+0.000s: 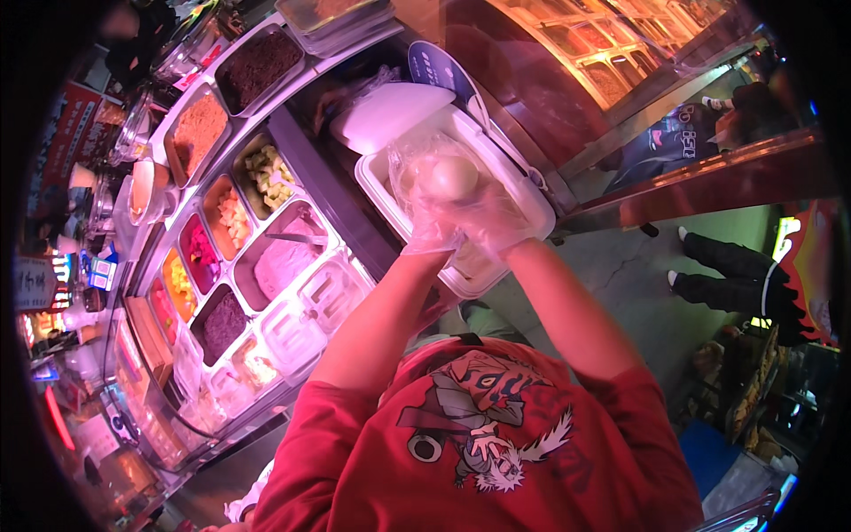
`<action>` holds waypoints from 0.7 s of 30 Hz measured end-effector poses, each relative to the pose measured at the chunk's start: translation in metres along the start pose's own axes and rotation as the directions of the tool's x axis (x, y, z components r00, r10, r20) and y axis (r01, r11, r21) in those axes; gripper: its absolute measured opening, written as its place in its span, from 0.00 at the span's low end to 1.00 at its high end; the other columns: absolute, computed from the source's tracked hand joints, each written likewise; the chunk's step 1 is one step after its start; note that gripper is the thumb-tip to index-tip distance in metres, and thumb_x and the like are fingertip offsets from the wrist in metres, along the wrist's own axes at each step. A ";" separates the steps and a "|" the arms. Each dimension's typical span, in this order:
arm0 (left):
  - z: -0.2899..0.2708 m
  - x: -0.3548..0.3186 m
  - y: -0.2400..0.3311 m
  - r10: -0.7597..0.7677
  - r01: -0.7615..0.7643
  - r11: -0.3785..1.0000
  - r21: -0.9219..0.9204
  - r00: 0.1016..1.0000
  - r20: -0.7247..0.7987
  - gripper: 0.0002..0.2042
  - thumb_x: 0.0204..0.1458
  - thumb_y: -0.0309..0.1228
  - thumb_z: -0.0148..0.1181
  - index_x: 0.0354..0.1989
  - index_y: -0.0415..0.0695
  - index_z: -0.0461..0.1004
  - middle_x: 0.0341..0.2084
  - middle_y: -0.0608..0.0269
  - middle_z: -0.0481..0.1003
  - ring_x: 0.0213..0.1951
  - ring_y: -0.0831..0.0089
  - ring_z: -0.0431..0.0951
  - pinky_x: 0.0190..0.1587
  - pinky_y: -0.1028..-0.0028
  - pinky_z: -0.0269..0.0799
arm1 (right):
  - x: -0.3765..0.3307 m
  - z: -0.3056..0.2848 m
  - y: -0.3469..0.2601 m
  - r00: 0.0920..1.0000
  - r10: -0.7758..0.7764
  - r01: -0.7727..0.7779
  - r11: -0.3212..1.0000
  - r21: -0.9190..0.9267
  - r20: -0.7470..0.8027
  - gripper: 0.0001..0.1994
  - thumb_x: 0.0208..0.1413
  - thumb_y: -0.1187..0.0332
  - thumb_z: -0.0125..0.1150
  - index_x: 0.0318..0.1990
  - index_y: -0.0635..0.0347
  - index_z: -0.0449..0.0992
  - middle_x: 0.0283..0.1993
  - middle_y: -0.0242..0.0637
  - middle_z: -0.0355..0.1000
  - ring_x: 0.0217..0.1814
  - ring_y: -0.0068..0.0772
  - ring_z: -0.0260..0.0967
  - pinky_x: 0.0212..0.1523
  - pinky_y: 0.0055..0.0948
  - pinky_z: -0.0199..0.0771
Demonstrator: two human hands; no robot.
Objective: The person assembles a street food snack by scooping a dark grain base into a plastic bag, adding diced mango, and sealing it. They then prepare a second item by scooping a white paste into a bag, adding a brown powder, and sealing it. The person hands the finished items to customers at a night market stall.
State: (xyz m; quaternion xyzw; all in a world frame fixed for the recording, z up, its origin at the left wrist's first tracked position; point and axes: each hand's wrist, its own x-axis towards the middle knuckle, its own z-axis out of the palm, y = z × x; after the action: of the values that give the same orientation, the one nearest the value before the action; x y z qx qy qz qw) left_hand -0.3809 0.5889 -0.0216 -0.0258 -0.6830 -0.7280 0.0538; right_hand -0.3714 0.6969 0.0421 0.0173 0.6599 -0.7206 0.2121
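A smooth, round white ball (455, 178), probably dough, sits at the fingertips of both my hands. My left hand (433, 226) and my right hand (496, 220) wear clear plastic gloves and are cupped together round its near side. Glare and crinkled film blur the separate fingers. Beneath them is a white rectangular tub (542, 209), with clear plastic film (409, 168) bunched inside it. Its white lid (390, 115) rests tilted at the far end. What lies at the tub's bottom is mostly hidden by my hands.
On the left, a counter holds metal pans: purple paste (288, 257), green cubes (269, 175), orange cubes (232, 217), brown crumbs (199, 131) and dark crumbs (260, 71). A dark blue round-ended paddle (441, 71) stands beyond the tub. Bystanders' legs (722, 270) show at the right.
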 end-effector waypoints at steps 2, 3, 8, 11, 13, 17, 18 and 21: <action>0.002 0.005 -0.002 -0.083 0.083 0.955 -0.283 0.996 0.010 0.15 0.52 0.30 0.65 0.48 0.43 0.74 0.42 0.56 0.77 0.45 0.63 0.78 0.49 0.69 0.73 | 0.009 0.011 0.016 0.969 -0.215 0.225 0.971 0.083 -0.120 0.22 0.48 0.70 0.76 0.53 0.57 0.79 0.51 0.29 0.76 0.51 0.20 0.71 0.56 0.28 0.72; 0.000 0.007 -0.004 -0.133 0.126 0.895 -0.428 0.991 0.013 0.14 0.53 0.30 0.65 0.46 0.43 0.74 0.42 0.55 0.77 0.45 0.61 0.78 0.49 0.68 0.73 | 0.010 0.016 0.016 0.959 -0.259 0.268 0.961 0.067 -0.117 0.22 0.49 0.73 0.74 0.54 0.58 0.78 0.52 0.30 0.75 0.52 0.21 0.71 0.57 0.27 0.72; -0.009 0.020 -0.014 0.293 -0.326 0.910 0.256 0.943 0.161 0.14 0.54 0.30 0.62 0.49 0.42 0.76 0.44 0.52 0.77 0.45 0.58 0.78 0.50 0.67 0.73 | 0.009 0.012 0.009 0.925 -0.354 0.366 0.927 0.077 -0.136 0.17 0.51 0.73 0.72 0.50 0.58 0.78 0.45 0.28 0.75 0.47 0.18 0.71 0.47 0.24 0.75; 0.000 0.007 0.005 0.267 -0.263 0.814 0.518 0.961 0.067 0.17 0.53 0.29 0.62 0.52 0.41 0.74 0.45 0.52 0.77 0.46 0.58 0.78 0.52 0.63 0.73 | 0.005 0.015 -0.017 0.981 0.011 0.075 0.898 0.433 -0.193 0.19 0.51 0.73 0.73 0.51 0.59 0.76 0.40 0.30 0.74 0.42 0.19 0.71 0.39 0.24 0.75; -0.030 0.020 -0.011 -0.056 0.040 0.994 0.101 0.985 0.161 0.19 0.52 0.30 0.64 0.52 0.39 0.73 0.45 0.53 0.77 0.48 0.60 0.78 0.53 0.62 0.73 | -0.018 -0.005 -0.039 0.937 -0.071 -0.189 0.720 0.668 0.341 0.17 0.57 0.70 0.66 0.53 0.61 0.74 0.39 0.32 0.73 0.37 0.21 0.71 0.35 0.21 0.73; -0.037 0.018 0.024 -0.335 0.363 0.914 -0.179 0.927 0.170 0.16 0.55 0.42 0.66 0.35 0.40 0.75 0.33 0.57 0.80 0.39 0.61 0.80 0.44 0.61 0.75 | -0.092 -0.022 -0.070 0.926 -0.236 0.104 0.910 0.401 0.295 0.19 0.63 0.59 0.59 0.55 0.61 0.71 0.35 0.37 0.71 0.31 0.28 0.69 0.29 0.23 0.70; -0.040 0.015 0.022 -0.197 0.199 0.980 0.012 0.959 0.204 0.17 0.57 0.44 0.64 0.33 0.40 0.76 0.32 0.57 0.79 0.38 0.59 0.80 0.42 0.61 0.74 | -0.106 -0.024 -0.069 0.947 -0.234 0.143 0.918 0.369 0.218 0.20 0.63 0.56 0.58 0.54 0.61 0.71 0.34 0.38 0.70 0.30 0.30 0.69 0.29 0.25 0.70; -0.045 0.001 -0.001 -0.004 -0.379 0.304 0.874 0.917 0.399 0.14 0.57 0.39 0.60 0.35 0.40 0.80 0.33 0.56 0.79 0.40 0.60 0.79 0.46 0.58 0.71 | -0.113 -0.051 -0.033 0.999 -0.041 0.007 0.749 0.662 0.036 0.21 0.62 0.52 0.57 0.51 0.62 0.71 0.34 0.44 0.69 0.30 0.39 0.70 0.32 0.33 0.73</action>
State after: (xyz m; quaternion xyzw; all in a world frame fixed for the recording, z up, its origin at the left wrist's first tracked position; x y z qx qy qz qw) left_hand -0.3804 0.5441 -0.0255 -0.1909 -0.9663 -0.1698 0.0305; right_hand -0.2928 0.7788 0.1014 0.0654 0.3571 -0.9103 0.1988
